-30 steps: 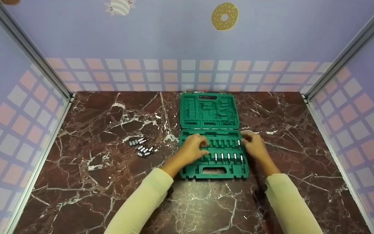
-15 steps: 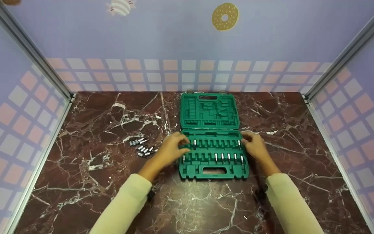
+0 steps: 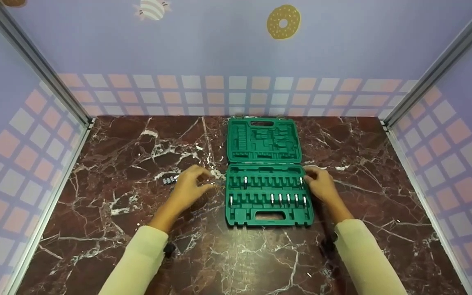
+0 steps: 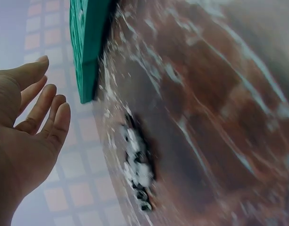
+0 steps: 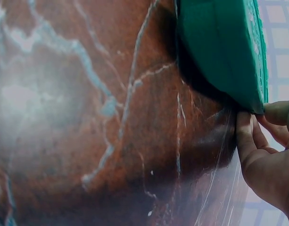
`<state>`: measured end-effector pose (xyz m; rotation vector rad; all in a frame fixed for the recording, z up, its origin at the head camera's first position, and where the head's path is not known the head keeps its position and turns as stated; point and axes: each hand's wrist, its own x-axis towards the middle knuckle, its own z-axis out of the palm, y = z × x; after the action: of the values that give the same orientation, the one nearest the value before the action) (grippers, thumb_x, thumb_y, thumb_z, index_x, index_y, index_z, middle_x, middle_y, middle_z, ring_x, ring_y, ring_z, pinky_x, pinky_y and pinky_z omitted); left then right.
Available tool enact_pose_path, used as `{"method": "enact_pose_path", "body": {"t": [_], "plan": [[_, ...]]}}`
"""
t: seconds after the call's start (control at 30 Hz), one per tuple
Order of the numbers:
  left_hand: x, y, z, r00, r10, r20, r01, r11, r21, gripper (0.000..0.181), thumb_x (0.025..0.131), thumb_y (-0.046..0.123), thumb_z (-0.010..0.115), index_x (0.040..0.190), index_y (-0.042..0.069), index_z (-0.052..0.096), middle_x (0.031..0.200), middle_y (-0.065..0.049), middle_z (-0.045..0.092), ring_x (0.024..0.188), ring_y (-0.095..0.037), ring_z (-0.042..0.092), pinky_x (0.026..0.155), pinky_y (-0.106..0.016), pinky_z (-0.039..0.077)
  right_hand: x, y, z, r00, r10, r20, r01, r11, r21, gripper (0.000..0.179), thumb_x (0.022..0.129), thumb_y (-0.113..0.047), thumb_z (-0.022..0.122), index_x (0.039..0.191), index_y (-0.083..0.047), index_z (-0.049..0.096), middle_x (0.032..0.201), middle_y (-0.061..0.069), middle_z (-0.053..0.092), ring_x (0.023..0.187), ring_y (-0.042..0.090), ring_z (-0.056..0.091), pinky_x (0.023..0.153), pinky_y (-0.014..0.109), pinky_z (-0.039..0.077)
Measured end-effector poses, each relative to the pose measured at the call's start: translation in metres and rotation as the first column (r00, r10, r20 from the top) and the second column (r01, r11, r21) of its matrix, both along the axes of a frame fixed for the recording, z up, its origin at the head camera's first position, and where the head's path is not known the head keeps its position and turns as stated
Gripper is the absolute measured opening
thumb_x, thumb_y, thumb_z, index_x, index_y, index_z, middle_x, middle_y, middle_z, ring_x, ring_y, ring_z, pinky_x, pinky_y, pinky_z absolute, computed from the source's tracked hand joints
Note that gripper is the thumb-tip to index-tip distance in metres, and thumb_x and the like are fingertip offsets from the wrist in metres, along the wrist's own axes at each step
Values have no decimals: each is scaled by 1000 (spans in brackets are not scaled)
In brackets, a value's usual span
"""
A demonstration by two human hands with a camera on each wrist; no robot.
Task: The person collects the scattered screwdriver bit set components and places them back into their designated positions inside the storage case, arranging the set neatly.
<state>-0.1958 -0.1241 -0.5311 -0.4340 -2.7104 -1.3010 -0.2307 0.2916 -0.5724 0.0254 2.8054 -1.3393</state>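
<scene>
A green plastic tool case lies unfolded on the table, its moulded lid toward the back wall. Several silver bit sockets with dark tips stand in the slots of its near half. To the left of the case my left hand hovers with fingers relaxed and holds nothing. It hides part of a loose pile of bit sockets, blurred in the left wrist view. My right hand grips the right edge of the case, thumb at the rim and fingers against the side.
The dark red marbled table is bounded at the back and sides by lilac walls with checks printed low down. Metal strips run along the side edges.
My left hand has drawn back leftward from over the case to beside the loose sockets. A socket in the upper row has come into sight. The right hand has stayed at the case edge.
</scene>
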Motion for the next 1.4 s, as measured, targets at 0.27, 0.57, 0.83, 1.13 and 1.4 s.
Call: {"method": "enact_pose_path", "body": {"t": [0.27, 0.57, 0.83, 1.13, 1.4], "plan": [[3, -32, -6, 997, 73, -29, -74, 997, -13, 27, 78, 1, 87, 102, -1, 74, 99, -17, 69, 89, -37, 67, 83, -49, 58, 0, 1, 0, 1000, -1, 15, 1, 1000, 9, 33, 101, -3, 60, 133, 1, 66, 122, 25, 70, 111, 38, 65, 95, 53, 53], [4, -72, -10, 993, 109, -46, -112, 991, -75, 32, 77, 1, 87, 106, -3, 73, 108, -18, 71, 104, -38, 67, 100, -53, 52, 0, 0, -1, 1000, 0, -5, 0, 1000, 14, 31, 100, -2, 61, 130, 2, 67, 117, 25, 71, 106, 37, 67, 92, 51, 54], [3, -98, -14, 994, 110, 18, -105, 977, -188, 39, 79, 0, 85, 114, -3, 70, 121, -22, 66, 118, -45, 59, 109, -60, 43, -1, 0, 0, 1000, 2, -1, -2, 1000, 10, 31, 100, -2, 59, 130, 3, 67, 117, 25, 71, 107, 37, 66, 92, 51, 53], [0, -111, -22, 994, 112, 9, -106, 957, -272, 36, 80, -2, 82, 114, -3, 70, 121, -23, 67, 119, -46, 57, 107, -62, 44, -1, 0, 0, 1000, -5, -2, 5, 1000, 2, 30, 100, -1, 60, 129, 2, 67, 118, 25, 71, 109, 37, 65, 94, 51, 53], [-4, -113, -26, 990, 144, 15, -134, 952, -277, 35, 82, -1, 81, 115, -4, 70, 119, -23, 68, 116, -44, 56, 106, -59, 45, 1, 0, 2, 999, 1, 36, -1, 1000, -1, 33, 101, -5, 59, 133, 1, 65, 122, 24, 70, 112, 37, 65, 96, 53, 53]]}}
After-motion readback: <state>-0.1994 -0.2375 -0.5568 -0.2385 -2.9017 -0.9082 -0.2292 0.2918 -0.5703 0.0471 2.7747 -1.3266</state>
